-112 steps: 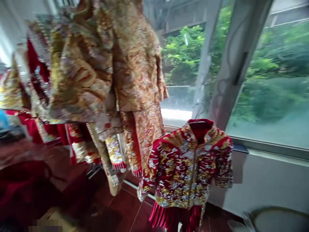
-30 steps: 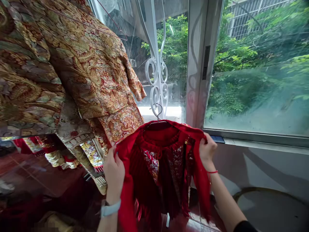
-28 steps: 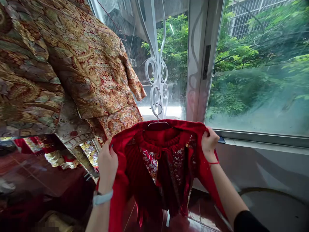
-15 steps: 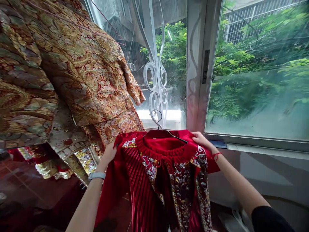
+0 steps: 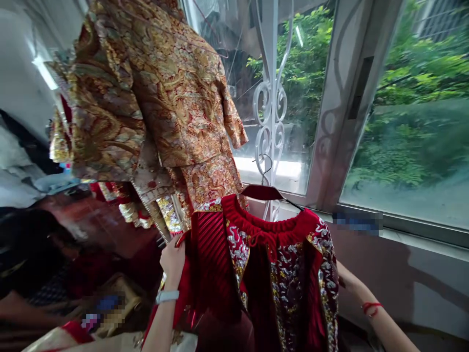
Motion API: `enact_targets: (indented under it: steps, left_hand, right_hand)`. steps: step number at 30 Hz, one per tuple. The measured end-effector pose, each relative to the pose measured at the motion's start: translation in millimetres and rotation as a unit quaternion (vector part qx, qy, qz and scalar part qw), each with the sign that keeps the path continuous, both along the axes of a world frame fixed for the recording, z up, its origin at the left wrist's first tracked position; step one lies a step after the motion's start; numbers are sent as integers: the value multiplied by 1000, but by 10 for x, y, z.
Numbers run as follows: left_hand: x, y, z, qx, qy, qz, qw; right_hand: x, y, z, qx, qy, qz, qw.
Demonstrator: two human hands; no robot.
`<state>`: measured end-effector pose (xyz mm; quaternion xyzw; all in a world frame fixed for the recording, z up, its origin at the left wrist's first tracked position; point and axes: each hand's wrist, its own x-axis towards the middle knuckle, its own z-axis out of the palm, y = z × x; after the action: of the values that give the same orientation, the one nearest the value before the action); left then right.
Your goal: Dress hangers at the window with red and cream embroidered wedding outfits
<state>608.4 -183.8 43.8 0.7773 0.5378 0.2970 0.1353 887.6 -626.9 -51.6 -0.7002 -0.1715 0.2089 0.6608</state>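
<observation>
A red pleated skirt with silver and gold embroidered panels hangs from a dark red hanger hooked on the white scrolled window grille. My left hand grips the skirt's left edge, fingers closed on the cloth. My right forearm, with a red string at the wrist, reaches behind the skirt's right side; the hand itself is hidden by the fabric.
Gold and red embroidered jackets and skirts hang on a rail at upper left. A grey window sill and wall run along the right. The dark red floor at left holds bags and heaped cloth.
The red jacket that both hands held open over the skirt is gone from the hanger. Both hands have dropped from the shoulders to the skirt's sides. The view has swung left.
</observation>
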Motion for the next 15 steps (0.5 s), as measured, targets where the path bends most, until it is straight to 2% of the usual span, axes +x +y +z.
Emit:
enact_targets:
  steps: [3, 5, 7, 11, 13, 15]
  left_hand:
    - [-151, -82, 185, 26, 25, 68, 997]
    - [-297, -150, 236, 29, 27, 88, 995]
    - [-518, -246, 240, 32, 29, 108, 993]
    - [-1159, -441, 310, 89, 16, 168, 982]
    - [-1529, -484, 455, 142, -31, 229, 963]
    - [-1885, -499, 684, 192, -81, 288, 935]
  right_hand:
    - [-93, 8, 138, 20, 28, 26, 999]
    - [-152, -26, 209, -4, -45, 31, 999]
    - [-144, -109, 220, -56, -132, 0, 990]
    - [110, -379, 160, -146, -207, -88, 963]
    - [244, -503, 178, -189, -213, -131, 950]
    - [264, -557, 260, -215, -219, -175, 936]
